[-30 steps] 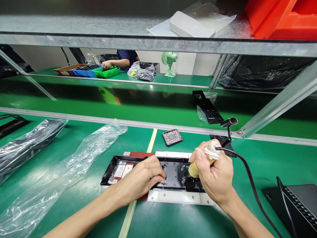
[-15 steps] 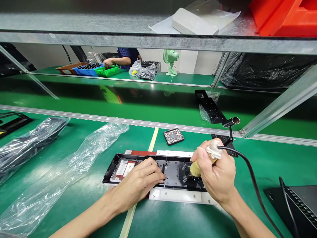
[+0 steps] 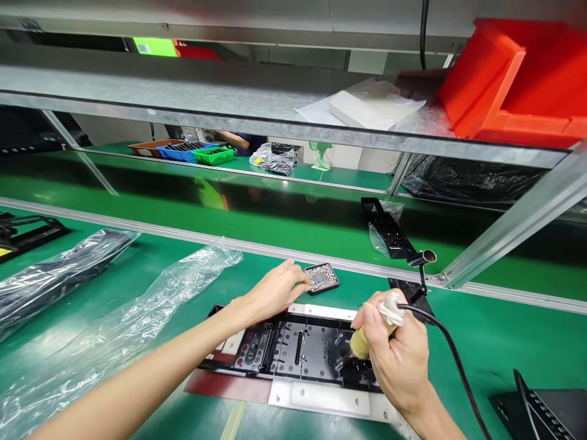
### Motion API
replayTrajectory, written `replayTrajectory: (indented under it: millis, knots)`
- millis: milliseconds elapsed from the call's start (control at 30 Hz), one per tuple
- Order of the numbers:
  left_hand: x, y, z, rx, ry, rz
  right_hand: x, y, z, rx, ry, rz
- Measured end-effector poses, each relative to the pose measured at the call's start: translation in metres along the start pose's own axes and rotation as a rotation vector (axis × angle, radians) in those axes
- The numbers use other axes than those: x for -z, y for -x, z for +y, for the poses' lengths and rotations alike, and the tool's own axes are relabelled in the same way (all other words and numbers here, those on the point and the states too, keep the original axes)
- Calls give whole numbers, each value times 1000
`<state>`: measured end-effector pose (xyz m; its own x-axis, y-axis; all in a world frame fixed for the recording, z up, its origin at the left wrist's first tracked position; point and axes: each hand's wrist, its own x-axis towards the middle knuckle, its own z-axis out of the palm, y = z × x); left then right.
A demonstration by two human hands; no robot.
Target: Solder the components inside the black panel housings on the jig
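My left hand (image 3: 279,287) is at the small black tray of tiny silvery screws (image 3: 323,278), its bent fingers drawn together at the left edge. Anything between those fingertips is hidden. My right hand (image 3: 398,351) grips a corded electric screwdriver (image 3: 361,343), wrapped in yellowish and white material. The tool points down into the right part of a long black plastic housing (image 3: 316,348); its tip is hard to make out. Beneath the housing lies a fixture with pale metal strips (image 3: 330,400) and a reddish-brown board (image 3: 229,386).
Clear plastic bags (image 3: 174,293) lie to the left. A metal shelf (image 3: 220,82) with a red bin (image 3: 509,85) spans above. A black bracket (image 3: 389,229) and a small tube on a stand (image 3: 422,258) are beyond my right hand. Across the line, a co-worker's arm (image 3: 233,140) shows near coloured trays.
My left hand has left the housing and moved up and away to the screw tray. My right hand keeps the screwdriver over the housing. The camera view has tilted upward.
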<state>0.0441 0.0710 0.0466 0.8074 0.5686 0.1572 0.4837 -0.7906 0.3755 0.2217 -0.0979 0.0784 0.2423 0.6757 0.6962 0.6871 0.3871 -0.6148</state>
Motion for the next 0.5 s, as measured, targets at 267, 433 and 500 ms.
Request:
replayTrajectory:
  millis: [267, 433, 500]
  knots:
    - [-41, -62, -27, 65, -57, -60, -1, 0, 2, -3, 18, 13]
    - [-50, -70, -20, 144, -96, -110, -2, -2, 0, 19, -2, 9]
    - [-51, -74, -18, 164, -100, -115, -2, -2, 0, 17, -3, 4]
